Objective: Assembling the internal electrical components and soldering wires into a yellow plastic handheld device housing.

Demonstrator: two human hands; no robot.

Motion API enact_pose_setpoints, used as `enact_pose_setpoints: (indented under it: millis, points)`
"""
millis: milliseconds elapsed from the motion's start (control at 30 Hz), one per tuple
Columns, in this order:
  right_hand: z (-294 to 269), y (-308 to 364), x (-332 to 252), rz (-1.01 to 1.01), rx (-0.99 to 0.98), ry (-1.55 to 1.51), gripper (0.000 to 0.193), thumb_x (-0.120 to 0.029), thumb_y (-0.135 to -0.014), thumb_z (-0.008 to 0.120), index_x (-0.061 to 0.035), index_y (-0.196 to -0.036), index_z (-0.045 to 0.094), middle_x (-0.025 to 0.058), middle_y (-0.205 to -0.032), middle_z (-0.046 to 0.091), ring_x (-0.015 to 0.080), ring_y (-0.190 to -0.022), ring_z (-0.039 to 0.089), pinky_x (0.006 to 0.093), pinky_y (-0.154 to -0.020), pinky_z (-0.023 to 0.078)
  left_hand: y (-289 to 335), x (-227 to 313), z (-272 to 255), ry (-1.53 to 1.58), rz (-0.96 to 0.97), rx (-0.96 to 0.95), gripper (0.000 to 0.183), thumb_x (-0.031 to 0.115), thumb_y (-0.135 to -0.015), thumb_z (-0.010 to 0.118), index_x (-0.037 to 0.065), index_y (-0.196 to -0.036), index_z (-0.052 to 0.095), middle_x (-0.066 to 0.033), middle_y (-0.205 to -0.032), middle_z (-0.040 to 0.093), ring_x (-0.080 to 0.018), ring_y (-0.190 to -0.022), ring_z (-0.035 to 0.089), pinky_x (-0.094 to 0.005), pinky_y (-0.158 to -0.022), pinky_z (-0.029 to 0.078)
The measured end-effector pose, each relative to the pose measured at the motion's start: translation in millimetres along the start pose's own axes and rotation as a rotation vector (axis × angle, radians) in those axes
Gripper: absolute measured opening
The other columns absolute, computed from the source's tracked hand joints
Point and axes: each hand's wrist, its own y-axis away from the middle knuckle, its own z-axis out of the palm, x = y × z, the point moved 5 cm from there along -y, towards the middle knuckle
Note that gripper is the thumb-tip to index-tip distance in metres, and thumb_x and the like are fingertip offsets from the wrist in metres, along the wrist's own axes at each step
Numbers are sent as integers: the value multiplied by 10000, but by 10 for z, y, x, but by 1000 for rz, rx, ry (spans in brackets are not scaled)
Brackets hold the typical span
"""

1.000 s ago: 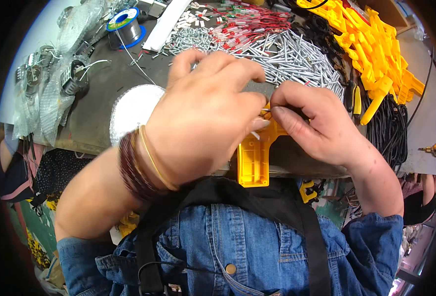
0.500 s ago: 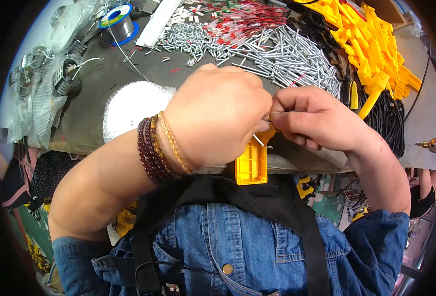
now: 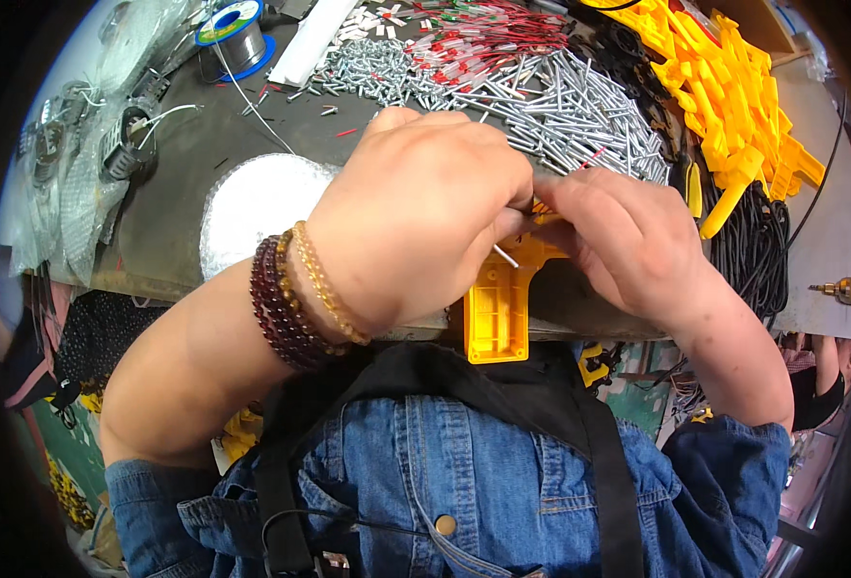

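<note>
A yellow plastic housing (image 3: 498, 313), open-faced with ribbed walls inside, is held between my hands, its lower end sticking out over the table's front edge. My left hand (image 3: 425, 207) is closed at the housing's upper left, with its fingertips mostly hidden. From under its thumb a short white wire end (image 3: 506, 256) pokes out over the housing. My right hand (image 3: 628, 241) grips the upper right part, thumb and fingers bent round it. What the fingertips pinch where the hands meet cannot be made out.
Behind my hands lie piles of metal screws (image 3: 579, 111) and red-wired parts (image 3: 483, 39). Yellow plastic pieces (image 3: 724, 96) and black cables (image 3: 748, 241) lie right. At left are a solder spool (image 3: 237, 43), a white round pad (image 3: 257, 212) and bubble wrap (image 3: 83, 202). A screwdriver tip (image 3: 839, 289) shows far right.
My right hand has turned and come down over the housing's upper part, its fingers less curled. The housing has shifted slightly right, and more of its upper part shows.
</note>
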Motion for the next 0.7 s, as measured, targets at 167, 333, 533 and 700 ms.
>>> enact_pose_setpoints:
  millis: [167,333,533,700]
  points:
    - [2,-31,-1,98,-224,-80,192,-174,-821,646,-68,-979,623,65,-744,602,239,-642,639,353,-553,518,18,9,-32,-1,11,-44,115,76,-746,697,74,-838,628,-61,-799,616,-274,-812,603,-399,-779,422]
    - [60,-63,114,756,-397,-753,99,-111,-865,536,-29,-880,590,146,-701,608,350,-686,634,425,-615,495,70,226,-52,-352,237,103,107,100,-764,690,61,-850,640,-69,-796,588,-269,-809,588,-414,-782,418]
    - [-20,-150,7,389,-299,-398,88,-127,-875,547,-52,-839,576,150,-704,620,363,-702,635,455,-598,500,-44,-36,6,87,-35,-233,131,121,-827,654,22,-911,640,-117,-860,600,-339,-839,579,-448,-735,450]
    - [-26,-110,19,415,-393,-403,92,-138,-872,552,-52,-846,573,151,-742,625,369,-685,628,470,-590,495,-127,-72,69,98,-135,-372,126,154,-783,710,44,-788,649,-99,-817,602,-326,-838,614,-423,-709,497]
